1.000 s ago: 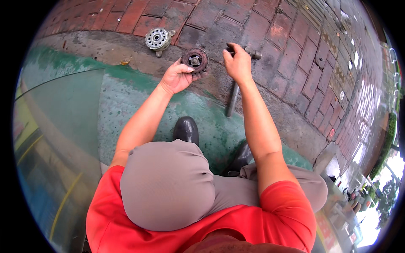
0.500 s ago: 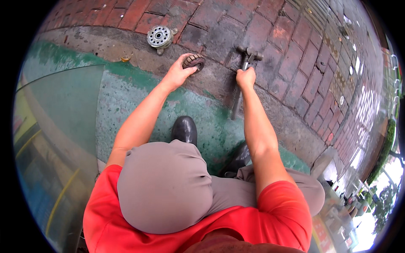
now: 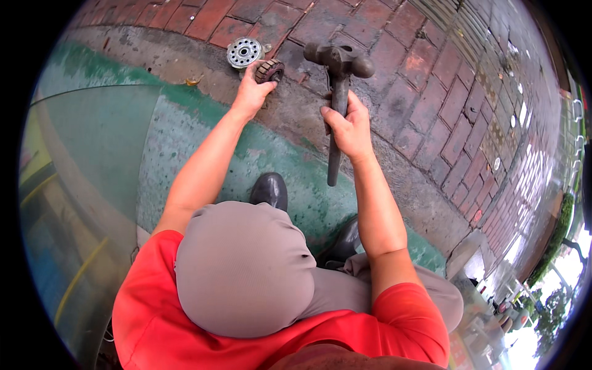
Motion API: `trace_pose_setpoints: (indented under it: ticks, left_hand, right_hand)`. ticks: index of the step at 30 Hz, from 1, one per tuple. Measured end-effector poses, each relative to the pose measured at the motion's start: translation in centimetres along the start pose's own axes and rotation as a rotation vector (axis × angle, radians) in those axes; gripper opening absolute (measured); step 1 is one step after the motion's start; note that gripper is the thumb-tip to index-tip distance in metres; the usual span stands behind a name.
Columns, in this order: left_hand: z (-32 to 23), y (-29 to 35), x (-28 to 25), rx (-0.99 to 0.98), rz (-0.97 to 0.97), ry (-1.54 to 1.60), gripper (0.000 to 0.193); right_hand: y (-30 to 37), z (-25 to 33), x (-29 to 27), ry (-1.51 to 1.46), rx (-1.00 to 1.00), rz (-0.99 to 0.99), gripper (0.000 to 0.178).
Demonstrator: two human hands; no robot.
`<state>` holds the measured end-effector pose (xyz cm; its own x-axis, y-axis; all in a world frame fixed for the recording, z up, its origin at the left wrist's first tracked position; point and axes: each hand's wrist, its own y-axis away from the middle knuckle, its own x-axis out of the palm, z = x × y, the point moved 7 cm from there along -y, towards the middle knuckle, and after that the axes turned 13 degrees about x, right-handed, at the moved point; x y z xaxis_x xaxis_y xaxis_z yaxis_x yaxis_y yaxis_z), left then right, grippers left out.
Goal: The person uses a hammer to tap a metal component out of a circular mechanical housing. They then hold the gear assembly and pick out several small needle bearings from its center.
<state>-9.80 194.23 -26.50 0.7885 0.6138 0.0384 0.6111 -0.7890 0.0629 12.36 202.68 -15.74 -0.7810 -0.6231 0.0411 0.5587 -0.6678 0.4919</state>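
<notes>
My left hand [image 3: 249,95] is closed on a small ring-shaped metal core [image 3: 269,71]. Slots run round its tan and dark brown outer side, and my thumb presses its near edge. To the right, my right hand [image 3: 349,128] grips a ball-peen hammer [image 3: 339,60] by the middle of its dark handle. The hammer is lifted off the ground with its head at the far end, apart from the core. Just behind my left fingers, a round silver metal cover [image 3: 244,52] with holes and side lugs lies on the pavement, partly hidden by the fingers.
Red and grey bricks [image 3: 394,80] pave the ground beyond a rough concrete strip [image 3: 296,117]. Nearer me lies a worn green-painted floor [image 3: 203,139] where my black shoes [image 3: 269,189] stand. A curved clear panel [image 3: 92,148] rises at the left. An orange scrap [image 3: 193,82] lies on the concrete.
My right hand has raised the hammer off the ground, its head now higher and further left. My left hand has moved slightly left with the core, closer to the silver cover.
</notes>
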Motion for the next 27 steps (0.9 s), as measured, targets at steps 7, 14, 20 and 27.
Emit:
trace_pose_setpoints:
  ticks: [7,14,20,27]
  left_hand:
    - [-2.3,-0.2,1.3,0.149,0.093,-0.057,0.062]
    - [-0.7,-0.2,-1.7,0.121,-0.019,-0.074,0.060]
    - [-1.4,0.0,0.3,0.105,0.004,-0.119,0.059]
    - [-1.1,0.6,-0.4,0.051,-0.009,-0.077,0.058]
  right_hand:
    - [-1.7,-2.0,3.0,0.292,0.019,-0.066,0.020]
    - [0.1,-1.4,3.6,0.251,0.012,-0.088,0.020]
    - [0.7,0.0,4.1,0.340,0.008,-0.170,0.026]
    - [1.5,1.9,3.7,0.316,-0.048,-0.161,0.025]
